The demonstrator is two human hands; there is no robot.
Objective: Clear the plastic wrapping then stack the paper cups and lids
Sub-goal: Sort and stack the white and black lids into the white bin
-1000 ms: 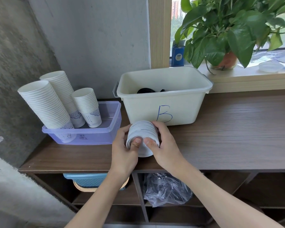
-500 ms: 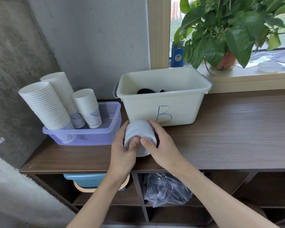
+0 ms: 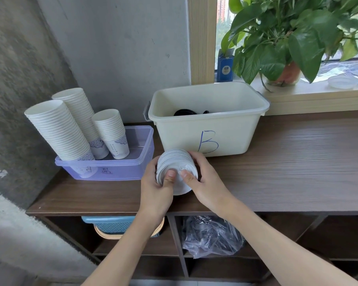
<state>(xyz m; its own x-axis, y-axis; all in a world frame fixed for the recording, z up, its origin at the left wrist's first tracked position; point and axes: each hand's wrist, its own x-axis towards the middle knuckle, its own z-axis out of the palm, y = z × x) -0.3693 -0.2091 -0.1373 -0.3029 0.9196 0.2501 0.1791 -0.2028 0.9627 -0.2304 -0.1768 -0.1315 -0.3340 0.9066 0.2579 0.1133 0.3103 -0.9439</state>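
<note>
Head camera looks down on the stack of white lids, tipped on its side near the front edge of the bench, just in front of the cream bin marked B and just right of the purple tray. Resting on the wood or held just above it? Can't tell from here.

Left hand cups the stack's left side, fingers curled round behind, left thumb pressed on the near face. Right hand grips the other side, fingers curled over the far rim, right thumb pressed close beside the other, not touching it. A crinkle by that thumb looks like plastic film, though it's too fine to be sure.

So this reads as the unwrapping step. To do it well, the left hand should anchor the stack while the right pinches only the film and draws it off along the stack. Squeeze too hard and the rims may splay and the lids spill.

Further out, dark lids lie in the bin, a likely home for these. Paper cups stand nested in three leaning columns in the tray. On the shelf below sit a crumpled clear bag and a blue basket.
</note>
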